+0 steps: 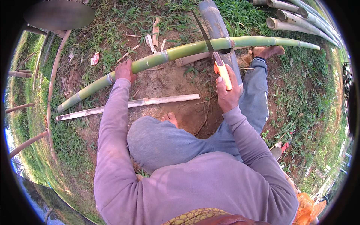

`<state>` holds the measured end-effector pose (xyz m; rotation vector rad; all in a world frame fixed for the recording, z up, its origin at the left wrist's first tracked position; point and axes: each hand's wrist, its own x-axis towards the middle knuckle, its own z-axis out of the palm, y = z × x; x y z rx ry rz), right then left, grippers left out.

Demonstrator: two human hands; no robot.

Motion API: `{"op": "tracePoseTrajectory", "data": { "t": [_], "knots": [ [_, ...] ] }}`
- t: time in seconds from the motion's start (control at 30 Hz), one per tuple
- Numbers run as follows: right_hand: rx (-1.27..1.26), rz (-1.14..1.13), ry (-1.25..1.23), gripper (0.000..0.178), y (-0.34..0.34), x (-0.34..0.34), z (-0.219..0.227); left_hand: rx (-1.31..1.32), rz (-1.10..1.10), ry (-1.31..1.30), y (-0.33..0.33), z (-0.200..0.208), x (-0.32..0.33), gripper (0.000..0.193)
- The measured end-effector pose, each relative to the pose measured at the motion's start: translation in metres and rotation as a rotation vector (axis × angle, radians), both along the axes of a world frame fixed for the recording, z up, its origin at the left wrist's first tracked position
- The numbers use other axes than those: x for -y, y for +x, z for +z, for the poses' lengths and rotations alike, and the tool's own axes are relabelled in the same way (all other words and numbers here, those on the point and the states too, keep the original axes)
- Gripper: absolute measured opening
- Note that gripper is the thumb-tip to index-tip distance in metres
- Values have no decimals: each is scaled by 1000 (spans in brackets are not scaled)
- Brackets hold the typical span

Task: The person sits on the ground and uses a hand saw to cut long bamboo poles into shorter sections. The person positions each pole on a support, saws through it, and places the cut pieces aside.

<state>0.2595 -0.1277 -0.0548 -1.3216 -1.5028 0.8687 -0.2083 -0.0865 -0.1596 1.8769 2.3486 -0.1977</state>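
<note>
A long green bamboo pole [150, 62] lies crosswise in front of me, over a thick grey bamboo log [214, 18]. My left hand [125, 71] is wrapped round the pole left of its middle. In my right hand [228, 88] is a hand saw [204, 32] with an orange and cream handle. Its dark, narrow blade points away from me and crosses the pole just left of the grey log. Whether the teeth have cut into the bamboo cannot be made out. My fingers hide part of the handle.
A split bamboo strip [146, 102] lies on the bare soil nearer to me. Small wood offcuts [155, 32] are scattered beyond the pole. Several cut bamboo poles [296, 18] are stacked at the far right. A bamboo fence [52, 82] stands at the left. My bare foot [269, 51] is by the log.
</note>
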Motion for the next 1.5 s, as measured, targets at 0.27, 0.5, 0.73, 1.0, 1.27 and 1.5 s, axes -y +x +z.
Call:
{"op": "tracePoseTrajectory", "data": {
  "t": [0.27, 0.5, 0.73, 1.0, 1.27, 1.5],
  "knots": [
    [61, -35, -18, 47, 16, -5, 12, 34, 45, 49, 53, 9, 49, 62],
    [46, -19, -66, 47, 19, -12, 26, 155, 44, -82, 89, 27, 11, 65],
    [101, 31, -147, 55, 80, 100, 70, 140, 75, -147, 92, 35, 16, 61],
    [82, 15, 34, 44, 26, -32, 8, 128, 27, -37, 98, 26, 10, 55],
    [103, 21, -159, 55, 91, 118, 60, 154, 71, -119, 89, 28, 17, 63],
    [4, 18, -171, 49, 42, 3, 30, 135, 41, -50, 90, 21, 15, 59]
  ]
}}
